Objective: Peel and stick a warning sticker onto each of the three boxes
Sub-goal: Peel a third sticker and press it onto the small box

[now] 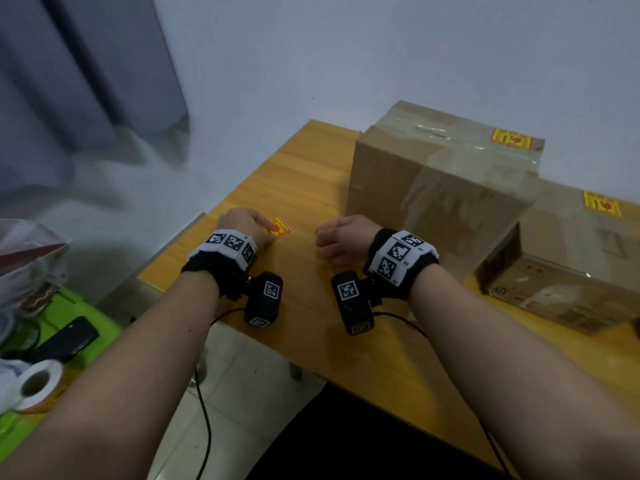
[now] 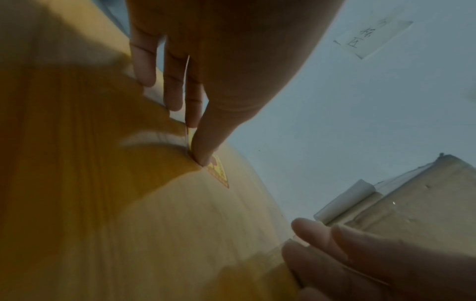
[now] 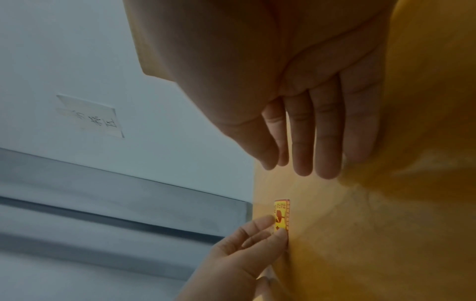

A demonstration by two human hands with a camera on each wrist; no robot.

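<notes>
A small yellow and red warning sticker [image 1: 281, 229] [image 3: 281, 213] lies on the wooden table [image 1: 304, 188], left of the boxes. My left hand [image 1: 265, 227] [image 2: 199, 157] pinches its near end between thumb and fingers, low against the tabletop. A little to the right, my right hand [image 1: 325, 242] [image 3: 304, 169] hovers over the table, fingers relaxed and holding nothing. The tall taped cardboard box [image 1: 440, 181] carries a yellow sticker [image 1: 512, 138] on top. A lower box [image 1: 571, 268] at the right also has a sticker [image 1: 601, 203]. No third box shows.
Off the table's left edge a green surface [image 1: 86, 306] holds a black phone [image 1: 65, 337], a roll of labels [image 1: 38, 382] and a plastic bag [image 1: 27, 258]. A grey curtain [image 1: 86, 64] hangs at the back left. A paper note [image 3: 90, 116] is taped to the wall.
</notes>
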